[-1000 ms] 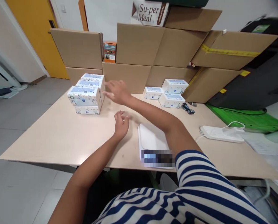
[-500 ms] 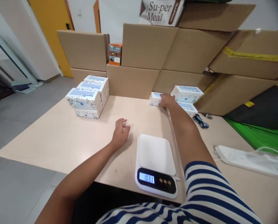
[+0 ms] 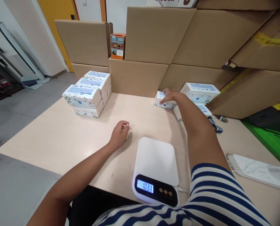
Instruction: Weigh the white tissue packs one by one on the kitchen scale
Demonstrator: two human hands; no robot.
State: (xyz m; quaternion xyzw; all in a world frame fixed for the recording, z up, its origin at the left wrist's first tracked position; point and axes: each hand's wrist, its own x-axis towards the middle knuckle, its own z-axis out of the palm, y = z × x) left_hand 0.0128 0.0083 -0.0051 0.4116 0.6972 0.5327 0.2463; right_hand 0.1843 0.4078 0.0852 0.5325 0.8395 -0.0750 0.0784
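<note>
My right hand (image 3: 169, 96) is at the far side of the table, its fingers and thumb gripping a white tissue pack (image 3: 163, 102) from above. Right beside it, more tissue packs (image 3: 199, 93) are stacked, partly hidden by my forearm. My left hand (image 3: 120, 133) rests over the table with curled fingers and nothing visible in it. Between my arms and close to my body lies a white digital scale (image 3: 157, 160); its plate is bare and the lit display reads 103.1. Several more tissue packs (image 3: 81, 96) stand in two layers at the left.
Cardboard boxes (image 3: 140, 77) form a wall along the table's back edge, with a small orange box (image 3: 117, 47) among them. A white power strip (image 3: 260, 171) with cables and a dark blue strap-like item (image 3: 216, 125) lie on the right.
My head view has shifted down and a little to the right. My left fingers have curled in more. The right hand stays at the tissue pack, now turned slightly. The scale reading is the same.
</note>
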